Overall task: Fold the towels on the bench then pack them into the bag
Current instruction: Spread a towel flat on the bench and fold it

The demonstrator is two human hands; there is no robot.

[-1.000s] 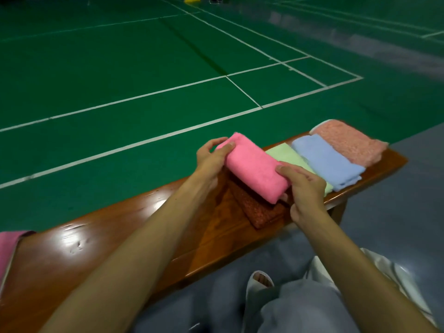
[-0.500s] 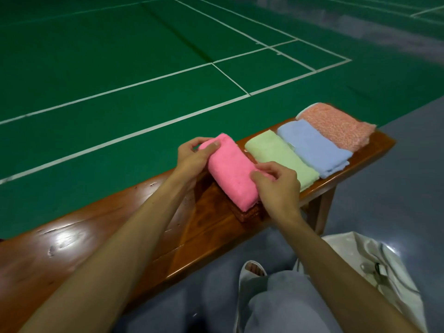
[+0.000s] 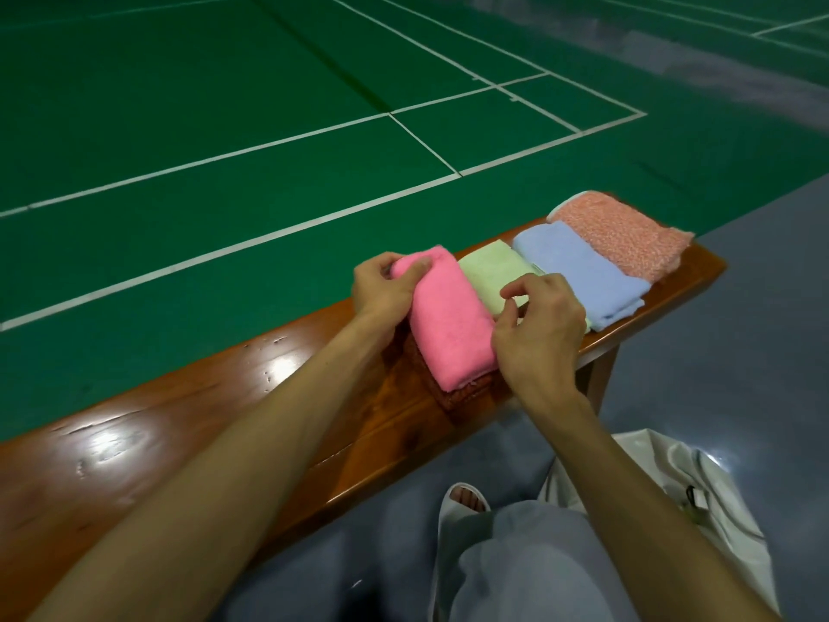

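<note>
Stacking: left hand [image 3: 381, 294] grips the far end of a folded pink terry towel [image 3: 448, 329] (atop a dark red towel [image 3: 466, 395]) on the glossy wooden bench [image 3: 179, 442]; right hand [image 3: 538, 334] hovers, fingers loosely curled, empty. Next, likely: regrasp for the white fabric bag [image 3: 650, 469].

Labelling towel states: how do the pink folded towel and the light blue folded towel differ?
The left hand grips the pink folded towel at its far end; the light blue folded towel is untouched. The pink one lies on a dark red towel; the blue one straight on the wooden bench. Both are folded oblongs lying across it.
</note>
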